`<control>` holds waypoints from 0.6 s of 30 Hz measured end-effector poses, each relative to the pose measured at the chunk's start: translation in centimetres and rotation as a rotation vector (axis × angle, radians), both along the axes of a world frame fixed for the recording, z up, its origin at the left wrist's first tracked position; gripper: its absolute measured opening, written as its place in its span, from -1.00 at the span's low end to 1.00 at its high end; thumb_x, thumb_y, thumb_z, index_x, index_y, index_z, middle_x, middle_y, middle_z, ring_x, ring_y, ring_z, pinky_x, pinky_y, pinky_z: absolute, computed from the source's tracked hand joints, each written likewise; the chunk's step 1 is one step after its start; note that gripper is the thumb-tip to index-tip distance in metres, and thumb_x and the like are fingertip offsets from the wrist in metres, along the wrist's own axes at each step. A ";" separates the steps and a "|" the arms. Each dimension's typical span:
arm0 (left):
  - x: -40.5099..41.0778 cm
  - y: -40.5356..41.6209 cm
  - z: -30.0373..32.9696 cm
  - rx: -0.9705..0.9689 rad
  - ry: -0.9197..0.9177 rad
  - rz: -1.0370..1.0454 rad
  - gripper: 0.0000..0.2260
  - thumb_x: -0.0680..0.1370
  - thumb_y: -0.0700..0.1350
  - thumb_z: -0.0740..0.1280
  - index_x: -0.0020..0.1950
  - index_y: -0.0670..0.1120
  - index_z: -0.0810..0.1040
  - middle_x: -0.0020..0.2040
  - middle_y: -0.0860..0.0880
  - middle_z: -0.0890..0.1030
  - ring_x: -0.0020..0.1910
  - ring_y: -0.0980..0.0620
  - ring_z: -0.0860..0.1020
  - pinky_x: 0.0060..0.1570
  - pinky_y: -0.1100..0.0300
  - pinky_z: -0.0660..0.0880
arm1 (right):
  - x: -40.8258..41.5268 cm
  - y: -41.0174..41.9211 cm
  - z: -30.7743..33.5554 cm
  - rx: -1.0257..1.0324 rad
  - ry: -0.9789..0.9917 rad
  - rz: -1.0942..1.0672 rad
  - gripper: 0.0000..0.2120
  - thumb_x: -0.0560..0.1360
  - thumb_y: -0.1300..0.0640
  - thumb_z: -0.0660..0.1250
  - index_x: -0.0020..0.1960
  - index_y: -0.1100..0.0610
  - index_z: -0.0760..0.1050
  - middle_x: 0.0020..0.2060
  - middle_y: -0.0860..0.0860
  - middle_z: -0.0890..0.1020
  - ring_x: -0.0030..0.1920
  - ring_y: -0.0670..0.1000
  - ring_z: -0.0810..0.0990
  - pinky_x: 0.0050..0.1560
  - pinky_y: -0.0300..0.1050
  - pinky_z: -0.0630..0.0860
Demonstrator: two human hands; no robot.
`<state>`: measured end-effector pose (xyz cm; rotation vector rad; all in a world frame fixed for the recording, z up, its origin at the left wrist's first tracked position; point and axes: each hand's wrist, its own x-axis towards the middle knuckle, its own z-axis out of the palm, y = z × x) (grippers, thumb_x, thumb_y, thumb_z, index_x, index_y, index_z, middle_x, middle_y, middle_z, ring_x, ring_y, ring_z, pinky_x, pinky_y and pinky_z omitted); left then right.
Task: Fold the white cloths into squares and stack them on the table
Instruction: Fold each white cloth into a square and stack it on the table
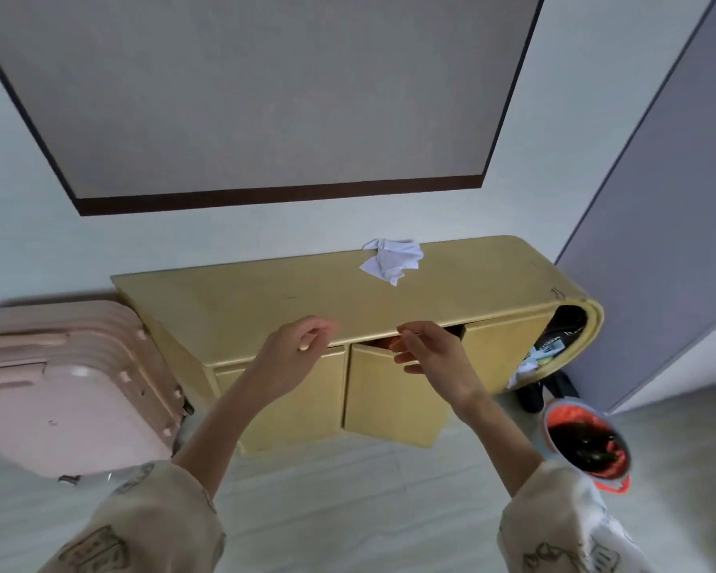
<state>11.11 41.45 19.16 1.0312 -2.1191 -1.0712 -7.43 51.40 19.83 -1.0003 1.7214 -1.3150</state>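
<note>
A crumpled white cloth [391, 258] lies on top of the yellow wooden cabinet [265, 299], near its back edge and right of centre. My left hand [296, 353] and my right hand [424, 351] hover side by side over the cabinet's front edge, well short of the cloth. Both hands hold nothing, with fingers loosely curled and apart. No folded cloth or stack is in view.
One cabinet door [389, 399] hangs ajar below my right hand. A pink suitcase [67, 386] leans at the cabinet's left end. A bin with an orange liner [585, 444] stands on the floor at the right. The cabinet's open right end [554, 345] holds clutter.
</note>
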 end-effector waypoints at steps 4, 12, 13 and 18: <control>-6.1 -6.2 -0.8 0.058 -0.038 -0.035 -0.84 0.57 -0.13 0.25 0.10 -0.06 0.56 0.01 0.12 0.58 0.05 0.12 0.54 0.13 0.25 0.41 | -6.1 -6.0 -1.1 0.032 -0.019 -0.053 -0.85 0.57 0.21 0.20 0.07 0.19 0.50 -0.20 0.05 0.64 -0.20 0.04 0.60 -0.07 -0.09 0.55; -17.8 -19.8 -7.4 0.134 -0.143 0.035 -0.84 0.55 -0.18 0.27 0.09 -0.11 0.58 -0.02 0.06 0.60 -0.06 0.06 0.57 0.06 0.21 0.45 | -17.9 -21.5 -7.1 0.142 -0.004 -0.018 -0.87 0.56 0.22 0.20 0.05 0.19 0.50 -0.25 0.00 0.61 -0.28 -0.02 0.57 -0.23 -0.20 0.49; -19.3 -21.6 -8.4 0.156 -0.153 0.061 -0.84 0.55 -0.19 0.27 0.10 -0.13 0.58 -0.01 0.03 0.61 -0.06 0.05 0.57 0.07 0.19 0.45 | -19.4 -23.7 -8.2 0.166 0.006 -0.008 -0.86 0.56 0.22 0.21 0.06 0.20 0.50 -0.27 -0.01 0.61 -0.29 -0.03 0.56 -0.23 -0.19 0.49; -26.3 -28.8 -12.7 0.329 -0.242 0.144 -0.80 0.56 -0.21 0.25 0.15 -0.18 0.55 0.07 -0.06 0.61 -0.06 0.06 0.54 0.03 0.26 0.40 | -26.5 -33.3 -13.2 0.340 0.102 0.060 -0.83 0.55 0.20 0.21 0.08 0.23 0.51 -0.24 0.01 0.61 -0.24 0.03 0.56 -0.09 -0.03 0.52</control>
